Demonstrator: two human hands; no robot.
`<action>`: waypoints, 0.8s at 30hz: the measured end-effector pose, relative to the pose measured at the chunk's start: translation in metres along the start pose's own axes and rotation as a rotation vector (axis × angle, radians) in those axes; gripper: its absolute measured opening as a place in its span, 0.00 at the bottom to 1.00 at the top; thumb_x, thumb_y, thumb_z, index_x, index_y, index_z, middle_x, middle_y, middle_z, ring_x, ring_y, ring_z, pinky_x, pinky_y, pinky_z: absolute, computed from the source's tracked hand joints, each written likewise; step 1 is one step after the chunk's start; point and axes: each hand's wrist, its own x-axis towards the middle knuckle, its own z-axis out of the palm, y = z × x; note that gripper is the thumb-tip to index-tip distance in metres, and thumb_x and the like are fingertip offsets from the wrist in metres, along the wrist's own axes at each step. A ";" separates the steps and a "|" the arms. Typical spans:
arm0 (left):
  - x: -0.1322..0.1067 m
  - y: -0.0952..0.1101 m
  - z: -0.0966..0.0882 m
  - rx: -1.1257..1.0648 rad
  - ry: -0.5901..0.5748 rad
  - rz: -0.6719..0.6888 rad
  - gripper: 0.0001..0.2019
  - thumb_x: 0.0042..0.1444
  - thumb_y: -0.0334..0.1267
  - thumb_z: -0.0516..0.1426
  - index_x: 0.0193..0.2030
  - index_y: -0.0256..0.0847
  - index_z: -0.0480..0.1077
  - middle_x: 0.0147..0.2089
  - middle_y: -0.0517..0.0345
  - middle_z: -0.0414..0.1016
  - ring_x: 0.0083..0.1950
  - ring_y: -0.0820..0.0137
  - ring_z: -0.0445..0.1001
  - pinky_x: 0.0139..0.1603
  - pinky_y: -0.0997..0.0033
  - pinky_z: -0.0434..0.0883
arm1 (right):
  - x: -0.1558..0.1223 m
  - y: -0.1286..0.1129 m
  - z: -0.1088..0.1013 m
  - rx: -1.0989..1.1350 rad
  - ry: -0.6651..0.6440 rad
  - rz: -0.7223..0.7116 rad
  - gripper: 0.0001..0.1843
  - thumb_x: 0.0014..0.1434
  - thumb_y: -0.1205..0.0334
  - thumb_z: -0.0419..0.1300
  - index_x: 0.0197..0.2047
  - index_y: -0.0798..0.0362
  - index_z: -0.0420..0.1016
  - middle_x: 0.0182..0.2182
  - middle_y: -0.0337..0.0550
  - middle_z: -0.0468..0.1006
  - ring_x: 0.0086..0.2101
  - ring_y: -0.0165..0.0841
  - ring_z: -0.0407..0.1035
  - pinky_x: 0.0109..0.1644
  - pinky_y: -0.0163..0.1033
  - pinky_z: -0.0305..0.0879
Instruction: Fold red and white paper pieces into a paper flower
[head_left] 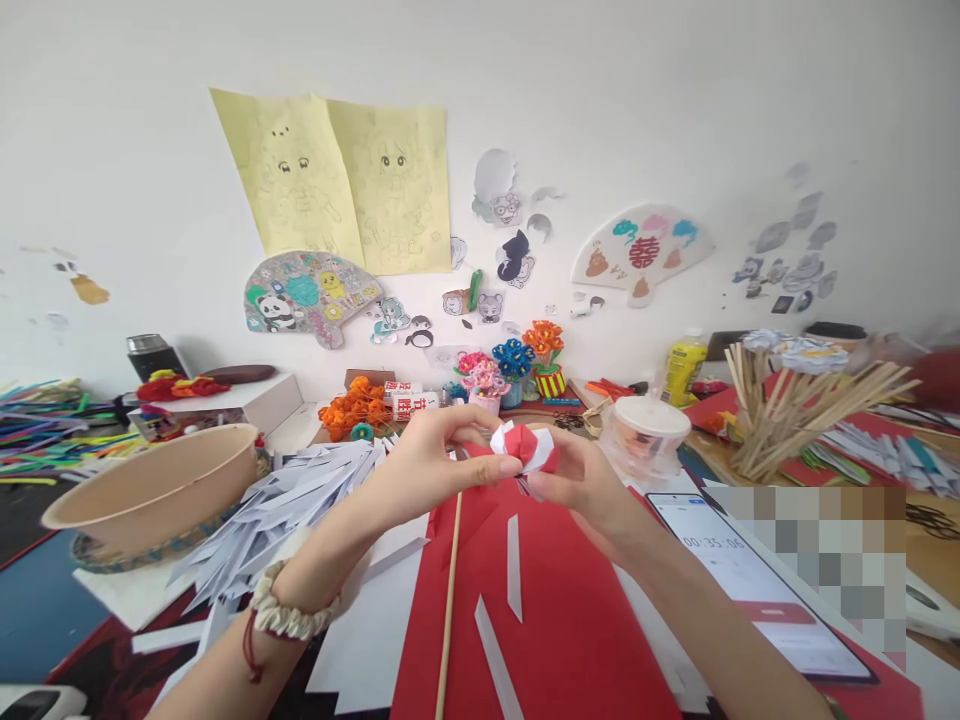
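Observation:
A small red and white folded paper piece (521,447) is held up between both hands over the red paper (570,600). My left hand (442,460) pinches its left side, thumb in front and fingers behind. On the right side, my right hand (570,470) grips it between thumb and fingers. Beneath the hands, two white paper strips (514,570) lie on the red paper. A thin wooden stick (450,610) lies lengthwise left of the strips. The far side of the folded piece and some fingertips are hidden.
Left are a pile of white paper strips (300,510) and a beige basin (157,480). To the right are a phone (765,590) with a running timer, a lidded white cup (651,425) and a bundle of wooden sticks (795,410). Small craft flowers (514,360) stand by the wall.

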 end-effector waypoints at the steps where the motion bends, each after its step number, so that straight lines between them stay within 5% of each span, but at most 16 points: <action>1: 0.000 0.002 0.000 0.043 -0.010 0.022 0.17 0.52 0.47 0.66 0.41 0.37 0.75 0.26 0.60 0.76 0.31 0.71 0.73 0.35 0.72 0.68 | 0.000 0.000 0.000 -0.011 -0.019 0.003 0.17 0.49 0.54 0.73 0.41 0.49 0.80 0.42 0.44 0.79 0.45 0.40 0.71 0.49 0.43 0.68; 6: -0.002 0.009 0.000 0.178 -0.024 0.159 0.15 0.64 0.47 0.56 0.47 0.40 0.76 0.36 0.54 0.82 0.37 0.68 0.76 0.41 0.68 0.70 | -0.002 -0.002 -0.001 0.002 -0.054 -0.016 0.15 0.49 0.57 0.73 0.41 0.48 0.80 0.39 0.41 0.77 0.44 0.39 0.70 0.50 0.43 0.67; 13: -0.005 0.018 -0.002 0.148 -0.005 0.253 0.08 0.60 0.40 0.61 0.45 0.44 0.78 0.46 0.55 0.81 0.46 0.65 0.75 0.49 0.66 0.69 | -0.003 0.000 0.000 0.049 -0.038 0.034 0.15 0.47 0.62 0.74 0.37 0.49 0.77 0.32 0.36 0.74 0.32 0.31 0.67 0.38 0.37 0.66; 18: -0.005 0.018 -0.002 0.155 0.008 0.250 0.05 0.59 0.40 0.62 0.39 0.43 0.78 0.44 0.55 0.80 0.46 0.65 0.72 0.52 0.63 0.67 | -0.004 -0.001 0.001 0.028 0.003 0.019 0.18 0.45 0.65 0.75 0.37 0.49 0.74 0.33 0.36 0.74 0.34 0.32 0.69 0.38 0.35 0.67; 24: -0.006 0.017 0.001 0.010 0.013 0.115 0.08 0.58 0.42 0.62 0.31 0.41 0.76 0.44 0.52 0.78 0.46 0.63 0.73 0.49 0.62 0.68 | -0.007 -0.006 0.006 0.063 0.084 0.009 0.34 0.42 0.65 0.77 0.52 0.41 0.72 0.36 0.36 0.80 0.37 0.36 0.74 0.44 0.42 0.72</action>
